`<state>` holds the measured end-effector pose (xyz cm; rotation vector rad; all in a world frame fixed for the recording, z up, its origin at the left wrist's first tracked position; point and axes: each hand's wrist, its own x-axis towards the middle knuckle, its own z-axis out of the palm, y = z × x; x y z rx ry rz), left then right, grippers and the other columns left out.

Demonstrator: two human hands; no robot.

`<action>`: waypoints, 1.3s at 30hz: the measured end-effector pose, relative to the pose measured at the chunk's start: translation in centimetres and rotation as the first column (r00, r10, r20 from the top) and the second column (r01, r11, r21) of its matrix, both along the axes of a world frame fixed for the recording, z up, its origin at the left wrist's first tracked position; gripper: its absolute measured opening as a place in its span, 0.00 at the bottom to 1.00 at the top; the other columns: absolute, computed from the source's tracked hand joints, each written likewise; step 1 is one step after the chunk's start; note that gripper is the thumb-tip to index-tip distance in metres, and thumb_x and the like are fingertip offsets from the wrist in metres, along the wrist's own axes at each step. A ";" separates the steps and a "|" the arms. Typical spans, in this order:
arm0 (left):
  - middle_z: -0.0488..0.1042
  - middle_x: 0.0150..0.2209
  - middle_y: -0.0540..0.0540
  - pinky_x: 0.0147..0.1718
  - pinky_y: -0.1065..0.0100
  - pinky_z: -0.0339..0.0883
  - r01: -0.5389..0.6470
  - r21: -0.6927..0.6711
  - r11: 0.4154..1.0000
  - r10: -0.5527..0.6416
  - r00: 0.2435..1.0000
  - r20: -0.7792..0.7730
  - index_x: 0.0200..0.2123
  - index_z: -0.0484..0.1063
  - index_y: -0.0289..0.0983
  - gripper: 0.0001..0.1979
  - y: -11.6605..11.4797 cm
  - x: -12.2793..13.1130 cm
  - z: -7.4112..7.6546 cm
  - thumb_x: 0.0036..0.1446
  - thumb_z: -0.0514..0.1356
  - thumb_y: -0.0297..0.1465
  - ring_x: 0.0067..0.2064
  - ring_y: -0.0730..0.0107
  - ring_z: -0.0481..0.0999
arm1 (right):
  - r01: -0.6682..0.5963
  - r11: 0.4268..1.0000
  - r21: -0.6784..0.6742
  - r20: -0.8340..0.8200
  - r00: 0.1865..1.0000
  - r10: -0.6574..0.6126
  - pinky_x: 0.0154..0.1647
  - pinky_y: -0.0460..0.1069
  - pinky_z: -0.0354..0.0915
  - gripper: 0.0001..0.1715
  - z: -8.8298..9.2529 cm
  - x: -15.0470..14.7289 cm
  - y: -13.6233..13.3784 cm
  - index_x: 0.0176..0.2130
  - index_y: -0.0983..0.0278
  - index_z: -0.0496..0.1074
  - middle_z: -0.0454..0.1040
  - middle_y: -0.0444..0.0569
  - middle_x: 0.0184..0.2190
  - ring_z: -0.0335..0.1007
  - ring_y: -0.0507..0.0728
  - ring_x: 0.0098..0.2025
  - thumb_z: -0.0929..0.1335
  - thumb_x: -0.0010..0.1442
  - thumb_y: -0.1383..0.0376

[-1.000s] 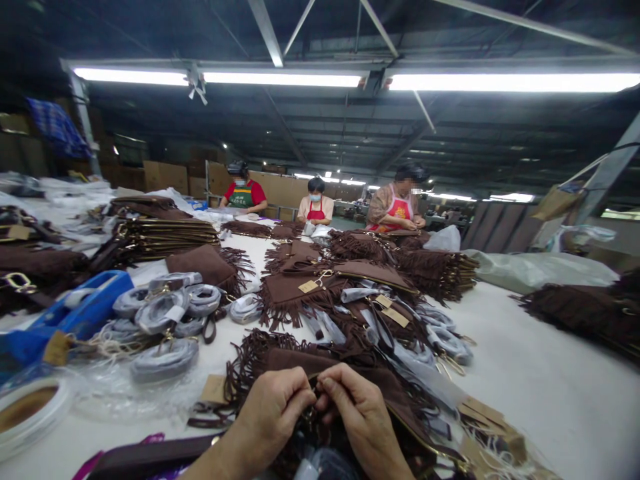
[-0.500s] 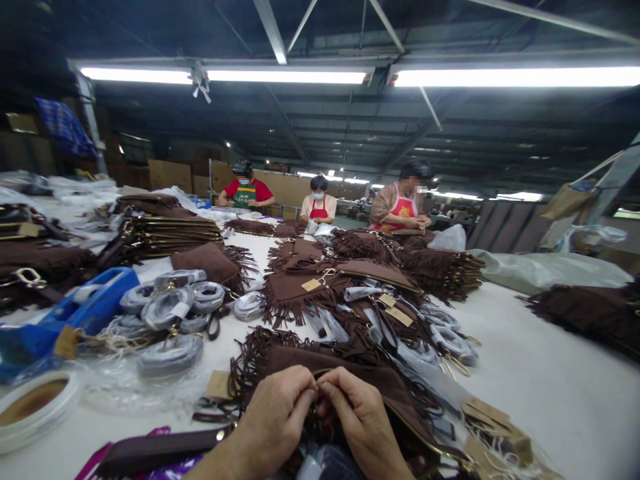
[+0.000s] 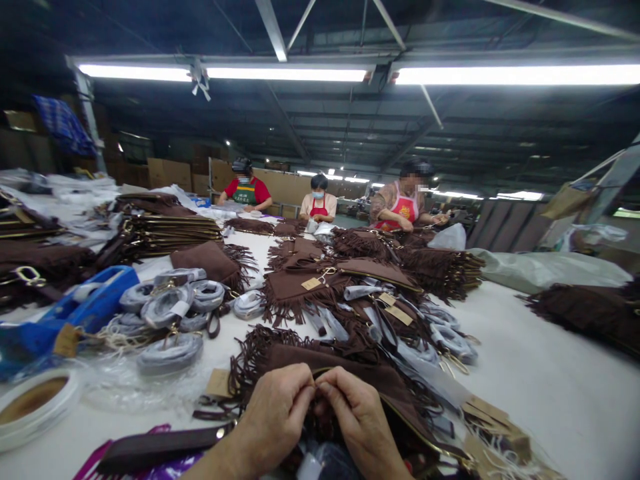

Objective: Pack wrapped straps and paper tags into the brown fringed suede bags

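Observation:
In front of me lies a dark brown fringed bag (image 3: 345, 360) with a gold zipper along its opening. My left hand (image 3: 280, 410) and my right hand (image 3: 357, 413) meet over that opening, fingertips pinched together and nearly touching. Whatever small thing sits between the fingertips is hidden. Grey wrapped material (image 3: 325, 460) shows below the hands. A dark strap (image 3: 165, 448) with a metal stud lies left of my left wrist, over purple plastic. Beside the bag's left edge rests a brown paper tag (image 3: 219, 383).
Coiled wrapped straps (image 3: 170, 353) and a blue tape dispenser (image 3: 107, 300) stand left, with a tape roll (image 3: 37, 407) nearer. More fringed bags (image 3: 295, 283) lie ahead. Paper tags with strings (image 3: 500, 427) lie right. Several co-workers, one in a red apron (image 3: 405, 203), work across the table.
My hands stay almost still, pinched at the same spot over the bag. Across the table, the right-hand co-worker's hands have moved apart; the left-hand co-worker's arms have shifted slightly.

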<state>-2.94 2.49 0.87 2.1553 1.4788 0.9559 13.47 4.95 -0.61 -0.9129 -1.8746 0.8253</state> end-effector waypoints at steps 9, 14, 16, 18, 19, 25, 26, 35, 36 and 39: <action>0.68 0.25 0.49 0.28 0.69 0.54 0.013 0.011 1.000 -0.013 1.000 0.009 0.24 0.58 0.39 0.10 -0.1 -0.1 0.5 0.58 0.48 0.28 0.28 0.68 0.67 | 0.007 1.000 -0.009 -0.011 1.000 -0.007 0.27 0.44 0.62 0.16 -0.3 0.1 0.0 0.31 0.62 0.72 0.73 0.43 0.22 0.68 0.53 0.25 0.62 0.67 0.59; 0.69 0.25 0.48 0.28 0.69 0.54 -0.002 0.023 1.000 0.002 1.000 -0.012 0.24 0.58 0.39 0.10 0.0 0.0 0.1 0.58 0.48 0.28 0.28 0.68 0.68 | 0.009 0.997 0.079 0.049 0.999 -0.013 0.28 0.44 0.61 0.15 0.0 0.0 0.0 0.31 0.62 0.71 0.72 0.42 0.22 0.68 0.52 0.25 0.62 0.66 0.62; 0.69 0.25 0.48 0.27 0.69 0.54 -0.011 0.046 0.999 0.012 1.000 -0.017 0.25 0.59 0.39 0.10 0.0 0.1 0.0 0.59 0.48 0.28 0.28 0.68 0.68 | 0.016 0.988 0.152 0.081 0.996 -0.029 0.28 0.43 0.60 0.15 0.1 -0.1 0.1 0.30 0.62 0.70 0.71 0.42 0.22 0.67 0.51 0.25 0.61 0.66 0.64; 0.70 0.25 0.49 0.27 0.69 0.53 -0.023 0.080 0.997 0.025 0.999 -0.027 0.25 0.60 0.39 0.10 0.0 0.2 -0.2 0.59 0.47 0.27 0.27 0.68 0.68 | 0.023 0.970 0.243 0.114 0.992 -0.052 0.27 0.43 0.59 0.15 0.0 -0.1 0.0 0.29 0.62 0.68 0.69 0.42 0.23 0.66 0.51 0.25 0.60 0.67 0.66; 0.70 0.24 0.48 0.26 0.68 0.53 -0.031 0.100 0.994 0.035 0.999 -0.033 0.25 0.60 0.39 0.10 0.0 0.3 -0.3 0.59 0.47 0.27 0.27 0.68 0.69 | 0.020 0.957 0.288 0.130 0.990 -0.060 0.27 0.43 0.59 0.15 -0.1 -0.1 0.0 0.29 0.62 0.68 0.68 0.43 0.23 0.66 0.51 0.25 0.60 0.67 0.67; 0.69 0.23 0.49 0.25 0.68 0.52 -0.051 0.172 0.984 0.063 0.996 -0.063 0.24 0.60 0.40 0.11 -0.1 0.4 -0.8 0.59 0.48 0.27 0.26 0.68 0.69 | 0.003 0.897 0.443 0.209 0.972 -0.107 0.28 0.44 0.59 0.16 -0.2 0.1 -0.2 0.29 0.62 0.65 0.68 0.44 0.25 0.67 0.52 0.26 0.57 0.66 0.71; 0.69 0.23 0.49 0.25 0.68 0.52 -0.053 0.179 0.982 0.067 0.995 -0.070 0.24 0.60 0.40 0.11 -0.1 0.4 -0.8 0.59 0.48 0.27 0.26 0.68 0.69 | 0.007 0.893 0.450 0.207 0.972 -0.112 0.27 0.44 0.59 0.16 -0.2 0.1 -0.2 0.28 0.61 0.64 0.67 0.44 0.24 0.66 0.52 0.26 0.57 0.66 0.71; 0.70 0.24 0.49 0.24 0.70 0.54 -0.062 0.257 0.965 0.078 0.995 -0.054 0.25 0.59 0.40 0.12 -0.3 0.5 -0.9 0.61 0.47 0.26 0.25 0.70 0.70 | 0.129 0.960 0.249 0.051 0.988 -0.146 0.25 0.43 0.58 0.16 -1.1 -0.8 -0.6 0.29 0.61 0.67 0.67 0.40 0.22 0.64 0.50 0.23 0.59 0.68 0.64; 0.69 0.24 0.49 0.24 0.70 0.54 -0.054 0.289 0.956 0.077 0.995 -0.069 0.25 0.59 0.40 0.12 -0.3 0.5 -1.0 0.61 0.47 0.26 0.25 0.70 0.69 | 0.131 0.960 0.247 0.053 0.988 -0.148 0.25 0.43 0.59 0.16 -1.2 -0.9 -0.6 0.28 0.61 0.67 0.67 0.40 0.22 0.65 0.50 0.23 0.59 0.68 0.64; 0.69 0.24 0.49 0.24 0.69 0.55 -0.023 0.400 0.916 0.083 0.988 -0.133 0.26 0.58 0.41 0.11 -0.2 0.5 -1.3 0.60 0.46 0.23 0.25 0.69 0.69 | 0.114 0.974 0.196 0.073 0.989 -0.131 0.26 0.43 0.60 0.16 -1.5 -0.8 -0.6 0.29 0.61 0.66 0.68 0.41 0.22 0.66 0.51 0.24 0.59 0.68 0.63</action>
